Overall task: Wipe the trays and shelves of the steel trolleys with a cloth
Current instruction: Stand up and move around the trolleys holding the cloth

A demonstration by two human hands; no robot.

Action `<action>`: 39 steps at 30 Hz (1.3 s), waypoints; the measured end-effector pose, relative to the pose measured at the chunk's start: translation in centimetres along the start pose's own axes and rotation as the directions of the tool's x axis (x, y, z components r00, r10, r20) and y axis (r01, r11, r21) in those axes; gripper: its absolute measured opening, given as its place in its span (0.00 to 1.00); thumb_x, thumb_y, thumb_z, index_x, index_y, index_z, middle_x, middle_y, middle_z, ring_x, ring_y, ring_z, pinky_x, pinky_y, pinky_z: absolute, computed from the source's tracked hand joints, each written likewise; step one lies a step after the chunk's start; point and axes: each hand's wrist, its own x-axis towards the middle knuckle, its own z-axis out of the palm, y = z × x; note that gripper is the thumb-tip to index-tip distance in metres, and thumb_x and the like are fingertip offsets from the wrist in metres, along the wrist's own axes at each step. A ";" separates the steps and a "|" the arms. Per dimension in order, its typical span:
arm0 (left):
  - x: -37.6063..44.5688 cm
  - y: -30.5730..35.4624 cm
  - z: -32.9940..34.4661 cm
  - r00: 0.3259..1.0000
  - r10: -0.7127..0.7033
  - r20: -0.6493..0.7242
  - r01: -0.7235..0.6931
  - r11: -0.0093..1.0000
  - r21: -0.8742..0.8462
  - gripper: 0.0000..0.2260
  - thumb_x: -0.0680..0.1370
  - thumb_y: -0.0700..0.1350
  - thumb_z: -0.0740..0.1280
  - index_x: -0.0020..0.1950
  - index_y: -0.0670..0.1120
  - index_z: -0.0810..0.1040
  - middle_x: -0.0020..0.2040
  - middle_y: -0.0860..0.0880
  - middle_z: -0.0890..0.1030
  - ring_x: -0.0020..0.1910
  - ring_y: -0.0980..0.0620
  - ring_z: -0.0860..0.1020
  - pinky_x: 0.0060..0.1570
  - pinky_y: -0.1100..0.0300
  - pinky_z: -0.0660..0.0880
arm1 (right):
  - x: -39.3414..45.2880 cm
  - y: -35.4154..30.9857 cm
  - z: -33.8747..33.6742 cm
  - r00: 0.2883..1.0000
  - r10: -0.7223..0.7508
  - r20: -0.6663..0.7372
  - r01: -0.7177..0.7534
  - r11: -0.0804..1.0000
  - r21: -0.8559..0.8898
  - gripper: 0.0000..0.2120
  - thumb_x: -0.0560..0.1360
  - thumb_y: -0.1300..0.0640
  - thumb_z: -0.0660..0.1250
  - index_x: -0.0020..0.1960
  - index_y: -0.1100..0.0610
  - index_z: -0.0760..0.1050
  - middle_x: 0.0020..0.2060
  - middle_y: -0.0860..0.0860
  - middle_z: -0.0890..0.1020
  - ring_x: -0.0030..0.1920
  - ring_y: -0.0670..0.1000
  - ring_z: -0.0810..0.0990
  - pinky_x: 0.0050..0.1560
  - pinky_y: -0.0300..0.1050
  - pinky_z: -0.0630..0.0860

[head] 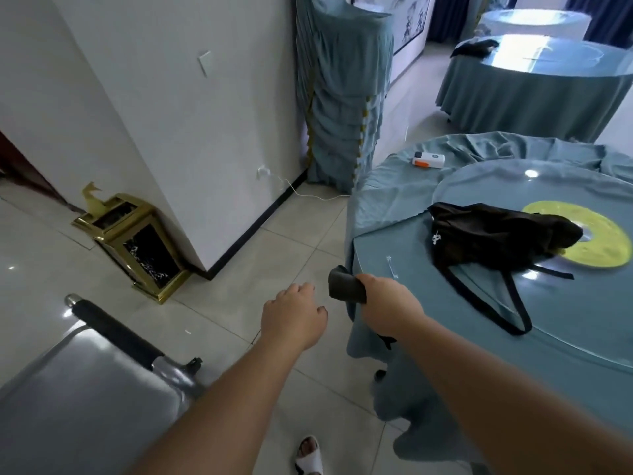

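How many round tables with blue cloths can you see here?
3: the nearest table beside the right hand, a second table behind it, a third table farthest back. Others may be out of view.

Three round tables [394, 255], one trolley [85, 389], one cloth [344, 286], one bin [137, 241].

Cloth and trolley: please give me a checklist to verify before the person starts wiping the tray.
1. Cloth held in right hand: ok.
2. Left hand free, holds nothing: ok.
3. Trolley within view at lower left: ok.
4. Cloth touching the tray: not ok, it is apart, beside the table.
5. Tray top bare of objects: ok for the visible part.
6. Lower shelves state: cannot tell, hidden.
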 end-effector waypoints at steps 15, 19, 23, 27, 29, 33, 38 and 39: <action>18.3 -12.2 -4.5 0.997 -0.063 0.033 0.065 0.996 -0.060 0.24 0.83 0.58 0.59 0.78 0.51 0.68 0.70 0.49 0.76 0.65 0.47 0.75 0.58 0.50 0.71 | 21.5 -10.0 -1.2 0.997 -0.040 0.070 0.045 0.996 -0.076 0.14 0.78 0.60 0.64 0.61 0.48 0.72 0.46 0.48 0.80 0.45 0.52 0.81 0.50 0.52 0.82; 23.4 -15.9 -5.7 0.987 -0.162 0.017 0.163 0.986 -0.024 0.22 0.83 0.58 0.59 0.75 0.51 0.70 0.69 0.49 0.76 0.64 0.47 0.76 0.56 0.50 0.70 | 29.0 -12.8 -0.7 0.987 -0.111 0.119 0.123 0.988 -0.092 0.15 0.77 0.61 0.64 0.60 0.47 0.72 0.45 0.47 0.80 0.44 0.51 0.80 0.47 0.49 0.80; 29.2 -20.0 -7.5 0.952 -0.305 -0.011 0.305 0.952 -0.020 0.23 0.83 0.57 0.58 0.76 0.51 0.69 0.71 0.49 0.75 0.65 0.46 0.75 0.56 0.50 0.70 | 37.9 -15.8 -0.1 0.959 -0.218 0.181 0.241 0.963 -0.117 0.12 0.77 0.59 0.65 0.58 0.47 0.71 0.44 0.47 0.79 0.43 0.50 0.81 0.49 0.52 0.83; 32.6 -23.6 -9.5 0.898 -0.439 -0.017 0.437 0.897 -0.065 0.23 0.83 0.58 0.58 0.76 0.51 0.69 0.73 0.48 0.74 0.68 0.46 0.74 0.62 0.49 0.70 | 46.2 -20.2 -0.5 0.903 -0.336 0.267 0.382 0.913 -0.141 0.12 0.76 0.59 0.64 0.57 0.47 0.72 0.43 0.47 0.79 0.43 0.51 0.81 0.49 0.54 0.83; 33.2 -25.6 -10.3 0.859 -0.510 -0.032 0.506 0.858 -0.087 0.24 0.83 0.59 0.59 0.78 0.52 0.68 0.74 0.48 0.73 0.69 0.46 0.74 0.64 0.48 0.71 | 49.5 -23.4 0.1 0.861 -0.401 0.314 0.460 0.877 -0.140 0.12 0.76 0.59 0.65 0.58 0.48 0.73 0.44 0.48 0.80 0.44 0.51 0.81 0.51 0.54 0.83; 33.1 -30.5 -11.6 0.755 -0.655 -0.012 0.648 0.749 -0.135 0.25 0.84 0.58 0.59 0.79 0.52 0.67 0.74 0.49 0.73 0.69 0.46 0.74 0.66 0.49 0.72 | 52.7 -31.2 2.1 0.745 -0.529 0.407 0.619 0.775 -0.127 0.13 0.77 0.57 0.65 0.60 0.48 0.74 0.48 0.49 0.81 0.47 0.53 0.82 0.53 0.53 0.82; 33.6 -39.1 -12.5 0.642 -0.767 -0.018 0.743 0.628 -0.231 0.23 0.84 0.58 0.59 0.76 0.52 0.69 0.70 0.50 0.75 0.66 0.47 0.76 0.62 0.52 0.72 | 55.6 -41.8 5.8 0.592 -0.643 0.486 0.757 0.651 -0.062 0.14 0.78 0.56 0.67 0.62 0.46 0.73 0.49 0.48 0.82 0.47 0.52 0.81 0.52 0.51 0.81; 33.8 -41.0 -12.5 0.623 -0.782 -0.013 0.756 0.606 -0.248 0.23 0.83 0.58 0.59 0.77 0.52 0.68 0.70 0.50 0.75 0.66 0.47 0.76 0.62 0.52 0.72 | 56.2 -44.1 6.6 0.565 -0.659 0.497 0.780 0.623 -0.061 0.14 0.78 0.56 0.68 0.62 0.47 0.73 0.50 0.48 0.82 0.48 0.52 0.81 0.53 0.52 0.81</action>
